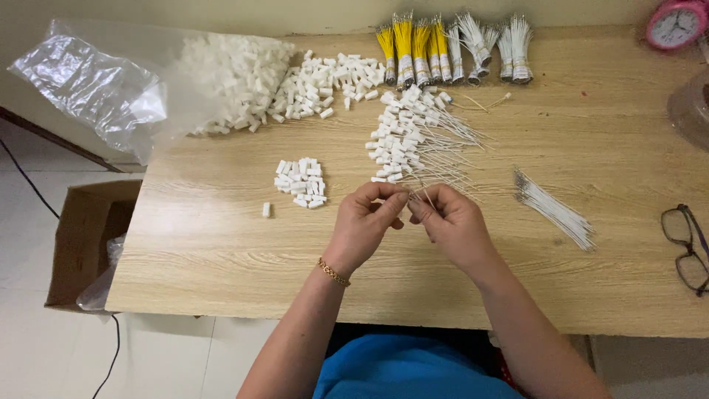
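Both hands: left hand (367,216), right hand (448,219) pinching white wire (423,193).

A crumpled clear plastic bag (96,85) lies open at the far left corner of the table (221,244), hanging over the edge, with small white pieces spilling from its mouth. On the floor to the left stands an open brown cardboard box (85,229), with clear plastic showing inside it. Pale label bands (405,74) wrap the bundled wires at the far edge.
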